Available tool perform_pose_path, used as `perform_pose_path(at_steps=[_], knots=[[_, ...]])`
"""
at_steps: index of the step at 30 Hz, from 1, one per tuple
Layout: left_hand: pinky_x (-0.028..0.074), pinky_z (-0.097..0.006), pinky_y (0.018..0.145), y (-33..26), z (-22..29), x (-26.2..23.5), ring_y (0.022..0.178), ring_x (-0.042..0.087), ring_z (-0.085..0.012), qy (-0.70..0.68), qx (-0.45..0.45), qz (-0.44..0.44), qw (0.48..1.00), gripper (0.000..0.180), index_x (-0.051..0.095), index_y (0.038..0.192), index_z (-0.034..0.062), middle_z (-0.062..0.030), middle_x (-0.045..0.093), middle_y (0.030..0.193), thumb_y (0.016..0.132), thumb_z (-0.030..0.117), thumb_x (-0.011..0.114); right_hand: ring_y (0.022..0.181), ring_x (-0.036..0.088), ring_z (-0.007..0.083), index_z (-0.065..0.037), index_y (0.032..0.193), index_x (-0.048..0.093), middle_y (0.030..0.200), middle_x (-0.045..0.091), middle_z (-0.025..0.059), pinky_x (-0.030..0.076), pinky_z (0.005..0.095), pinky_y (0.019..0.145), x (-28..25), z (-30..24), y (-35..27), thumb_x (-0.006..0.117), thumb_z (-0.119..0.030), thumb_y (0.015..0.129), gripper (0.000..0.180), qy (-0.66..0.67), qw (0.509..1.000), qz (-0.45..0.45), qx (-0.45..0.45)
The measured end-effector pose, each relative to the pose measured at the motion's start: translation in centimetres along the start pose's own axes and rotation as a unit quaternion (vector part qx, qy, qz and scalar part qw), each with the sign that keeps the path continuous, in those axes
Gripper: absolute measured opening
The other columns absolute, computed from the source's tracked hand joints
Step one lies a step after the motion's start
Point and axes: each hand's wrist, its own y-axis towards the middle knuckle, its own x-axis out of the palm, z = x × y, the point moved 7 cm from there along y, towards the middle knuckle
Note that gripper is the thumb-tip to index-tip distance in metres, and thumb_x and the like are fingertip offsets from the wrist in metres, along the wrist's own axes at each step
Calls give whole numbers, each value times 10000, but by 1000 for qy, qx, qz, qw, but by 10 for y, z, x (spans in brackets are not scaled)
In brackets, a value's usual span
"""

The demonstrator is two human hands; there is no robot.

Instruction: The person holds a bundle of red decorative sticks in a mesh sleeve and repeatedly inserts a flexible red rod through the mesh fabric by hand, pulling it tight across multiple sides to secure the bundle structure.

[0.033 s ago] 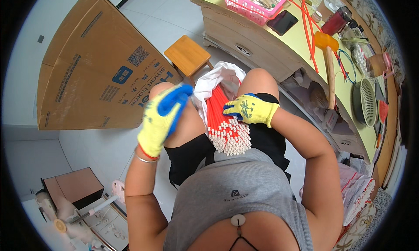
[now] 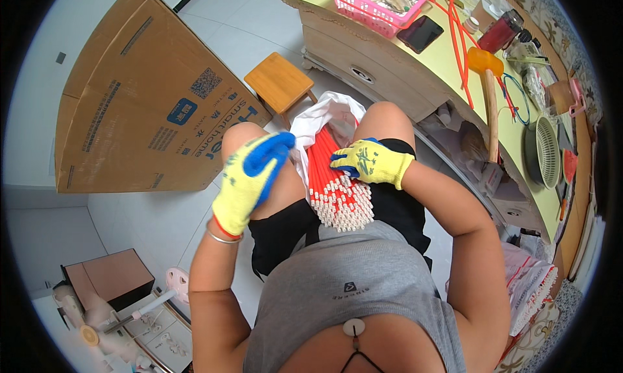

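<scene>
I sit with a bundle of red sticks (image 2: pixel 337 185) between my knees. Their white ends point toward my belly, and the far ends are inside a white plastic bag (image 2: pixel 324 117).

My right hand (image 2: pixel 371 162), in a yellow glove, lies on the right side of the bundle with the fingers pressed on the sticks. I cannot tell if its grip really closes around any of them.

My left hand (image 2: pixel 250 178), in the same kind of glove with a blue palm, is lifted over my left knee, just beside the bag. The fingers are loosely bent and I see nothing in this grip.

A big cardboard box (image 2: pixel 149 100) and a small wooden stool (image 2: pixel 279 81) stand on the floor ahead. To my right the desk (image 2: pixel 454 68) carries a pink basket (image 2: pixel 376 6) and a mallet (image 2: pixel 485 61).
</scene>
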Motion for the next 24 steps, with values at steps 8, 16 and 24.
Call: perform_pose_path(at_steps=[8, 16, 24], knots=[[563, -330, 850, -16, -9, 33, 957, 722, -278, 40, 132, -40, 990, 227, 663, 1170, -50, -166, 736, 1063, 994, 67, 581, 1170, 604, 312, -169, 1155, 712, 1206, 688, 80, 450, 452, 1015, -57, 28, 2, 722, -140, 752, 404, 54, 978, 202, 1], [576, -337, 845, -25, -18, 41, 972, 726, -283, 86, 163, -27, 982, 231, 668, 1175, -26, -155, 731, 1077, 980, 56, 576, 1231, 576, 305, -174, 1189, 717, 1258, 671, 96, 368, 467, 1138, 12, -9, 17, 726, -108, 672, 521, -30, 992, 50, -109], [570, -340, 873, -33, -6, 27, 984, 718, -281, 90, 145, -18, 985, 209, 660, 1150, -48, -163, 719, 1108, 991, 44, 558, 1250, 575, 347, -131, 1302, 657, 1293, 648, 142, 359, 485, 1160, -63, -12, 9, 657, -237, 910, 407, 127, 957, 253, 58]])
